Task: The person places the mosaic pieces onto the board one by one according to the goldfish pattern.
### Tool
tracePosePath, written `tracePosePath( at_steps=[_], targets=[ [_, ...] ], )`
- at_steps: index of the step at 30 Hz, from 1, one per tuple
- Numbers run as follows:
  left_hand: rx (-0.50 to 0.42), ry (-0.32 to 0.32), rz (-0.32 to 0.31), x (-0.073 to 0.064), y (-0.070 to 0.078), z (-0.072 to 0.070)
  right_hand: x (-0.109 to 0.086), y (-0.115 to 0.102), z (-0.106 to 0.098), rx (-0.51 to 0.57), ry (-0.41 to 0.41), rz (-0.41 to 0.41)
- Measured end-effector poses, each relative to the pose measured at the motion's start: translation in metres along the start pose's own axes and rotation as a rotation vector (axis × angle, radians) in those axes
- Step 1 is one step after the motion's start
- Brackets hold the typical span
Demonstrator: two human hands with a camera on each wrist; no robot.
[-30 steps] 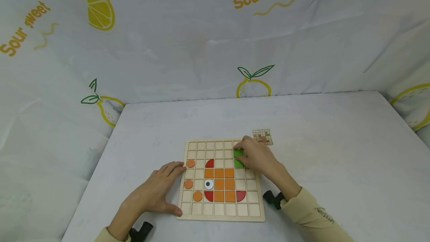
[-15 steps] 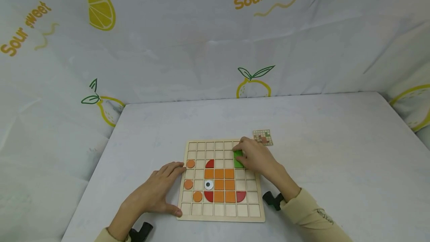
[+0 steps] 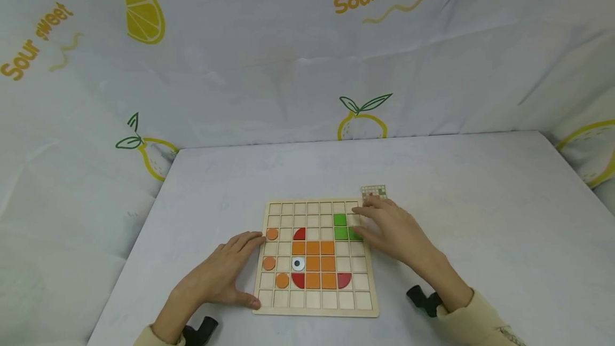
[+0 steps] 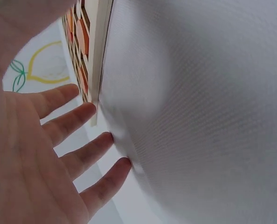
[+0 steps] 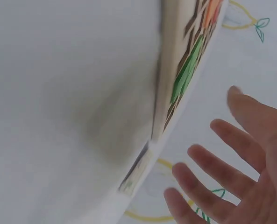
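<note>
A wooden grid board (image 3: 317, 312) lies on the table. My left hand (image 3: 223, 268) rests at its left edge, fingers straight and spread, with the thumb at the near left corner. My right hand (image 3: 396, 231) hovers over the right edge with spread fingers, holding nothing. Its thumb overlaps one of the green square tiles (image 3: 340, 220) in the head view. In the right wrist view that hand is apart from the green tiles (image 5: 187, 70). Orange square tiles (image 3: 313, 264) fill the middle, beside a white eye disc (image 3: 298, 264) and quarter-round red tiles (image 3: 298, 281). Orange discs (image 3: 269, 264) sit at the left.
A small printed pattern card (image 3: 373, 190) lies behind the board's far right corner, partly covered by the right hand. Black camera mounts (image 3: 424, 300) show at both wrists. A white cloth with lemon prints (image 3: 362, 124) hangs behind the table.
My right hand has let go at the green tiles and drawn back to the right, its fingers opening. Three green tiles now show. The left hand has stayed still.
</note>
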State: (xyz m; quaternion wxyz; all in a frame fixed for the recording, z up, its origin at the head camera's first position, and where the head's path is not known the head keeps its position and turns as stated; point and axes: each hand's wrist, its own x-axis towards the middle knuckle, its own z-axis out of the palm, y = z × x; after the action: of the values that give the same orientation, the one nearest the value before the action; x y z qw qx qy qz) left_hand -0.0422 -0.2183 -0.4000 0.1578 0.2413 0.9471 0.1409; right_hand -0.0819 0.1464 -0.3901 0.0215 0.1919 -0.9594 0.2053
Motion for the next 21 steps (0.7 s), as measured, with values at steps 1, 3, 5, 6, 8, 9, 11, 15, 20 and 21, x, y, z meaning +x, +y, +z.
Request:
tracePosePath(
  at_steps=[1,3,5,6,8,9,11,15,20,21],
  targets=[
    [0.008,0.013,-0.001,-0.001,0.0,-0.001,-0.006,0.004,-0.002,-0.032,0.021,-0.012],
    [0.042,0.059,0.0,-0.003,0.0,-0.002,-0.017,0.01,-0.006,-0.094,0.053,-0.016],
    [0.093,0.138,0.001,-0.004,0.0,-0.002,-0.028,0.017,-0.01,-0.148,0.068,-0.01],
    [0.118,0.182,-0.003,-0.004,0.0,-0.002,-0.032,0.02,-0.012,-0.17,0.068,0.001],
    [0.169,0.267,-0.021,-0.004,0.001,-0.001,-0.042,0.024,-0.015,-0.198,0.055,0.028],
    [0.188,0.305,-0.037,-0.003,0.001,0.0,-0.046,0.026,-0.016,-0.206,0.046,0.04],
    [0.219,0.361,-0.076,-0.003,0.001,0.001,-0.052,0.03,-0.018,-0.212,0.024,0.067],
    [0.256,0.404,-0.157,-0.003,0.001,0.003,-0.063,0.036,-0.021,-0.23,0.001,0.096],
    [0.264,0.403,-0.209,-0.004,0.0,0.001,-0.071,0.043,-0.021,-0.256,-0.012,0.125],
    [0.265,0.402,-0.213,-0.004,0.0,0.001,-0.072,0.043,-0.02,-0.26,-0.013,0.126]
  ],
)
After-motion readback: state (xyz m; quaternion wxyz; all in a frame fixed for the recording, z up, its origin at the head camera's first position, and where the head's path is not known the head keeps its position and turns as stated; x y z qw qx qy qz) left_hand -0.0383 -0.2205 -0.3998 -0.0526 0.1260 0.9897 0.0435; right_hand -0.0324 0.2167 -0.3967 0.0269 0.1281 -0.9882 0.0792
